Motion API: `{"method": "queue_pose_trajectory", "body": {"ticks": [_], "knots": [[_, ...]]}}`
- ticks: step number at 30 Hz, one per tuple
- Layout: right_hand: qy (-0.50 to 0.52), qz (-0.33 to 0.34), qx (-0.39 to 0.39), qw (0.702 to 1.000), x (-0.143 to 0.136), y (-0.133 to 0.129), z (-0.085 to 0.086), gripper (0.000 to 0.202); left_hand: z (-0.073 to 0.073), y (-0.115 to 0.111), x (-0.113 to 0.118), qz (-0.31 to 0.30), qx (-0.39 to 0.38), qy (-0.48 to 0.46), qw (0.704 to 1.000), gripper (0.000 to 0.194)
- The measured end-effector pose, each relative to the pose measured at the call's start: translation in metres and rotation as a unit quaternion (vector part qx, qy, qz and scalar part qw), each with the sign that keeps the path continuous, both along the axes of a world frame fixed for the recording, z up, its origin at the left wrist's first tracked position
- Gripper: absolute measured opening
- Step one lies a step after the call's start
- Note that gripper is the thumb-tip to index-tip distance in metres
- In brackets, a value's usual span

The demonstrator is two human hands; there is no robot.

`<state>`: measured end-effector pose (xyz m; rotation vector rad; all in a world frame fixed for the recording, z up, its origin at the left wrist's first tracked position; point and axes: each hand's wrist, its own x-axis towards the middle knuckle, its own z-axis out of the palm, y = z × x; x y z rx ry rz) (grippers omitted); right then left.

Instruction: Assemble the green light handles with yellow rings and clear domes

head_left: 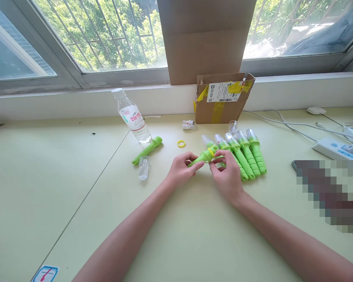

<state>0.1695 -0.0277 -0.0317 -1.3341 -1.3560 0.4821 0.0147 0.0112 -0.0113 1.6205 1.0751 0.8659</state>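
Observation:
My left hand (184, 167) is closed around the grip of a green flashlight body (204, 156). At its wide end, the fingers of my right hand (227, 172) pinch a yellow ring (211, 152) that sits around the threads. Just behind my right hand lie several green flashlights with clear caps (254, 152), side by side. Another green flashlight body (148, 150) without a cap rests to the left, with a loose clear cap (144, 168) near it. A second yellow ring (181, 143) lies flat beyond my left hand.
A water bottle (133, 117) stands at the back left. Small white parts (189, 125) and another clear cap (233, 126) lie before a cardboard box (220, 98). Cables and a power strip (332, 147) occupy the right, near a blurred-out object (326, 192).

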Motion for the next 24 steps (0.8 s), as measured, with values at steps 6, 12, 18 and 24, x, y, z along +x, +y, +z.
{"method": "queue_pose_trajectory", "body": {"ticks": [6, 12, 18, 24], "knots": [[0.000, 0.008, 0.021, 1.000, -0.0012, -0.0004, 0.0007, 0.015, 0.0064, 0.0009, -0.0030, -0.038, -0.061, -0.031, 0.997, 0.034], [-0.005, 0.000, 0.025, 1.000, -0.0018, -0.0011, -0.0023, 0.015, 0.0084, 0.0013, -0.0039, -0.049, -0.061, -0.028, 0.997, 0.034], [-0.004, -0.010, 0.035, 0.999, -0.0020, -0.0013, -0.0041, 0.015, 0.0046, -0.0009, -0.0006, -0.015, -0.046, -0.026, 0.999, 0.039], [-0.015, -0.011, 0.034, 0.999, -0.0021, -0.0019, -0.0022, 0.014, -0.0015, 0.0016, -0.0008, 0.010, 0.000, -0.029, 1.000, 0.031]]}}
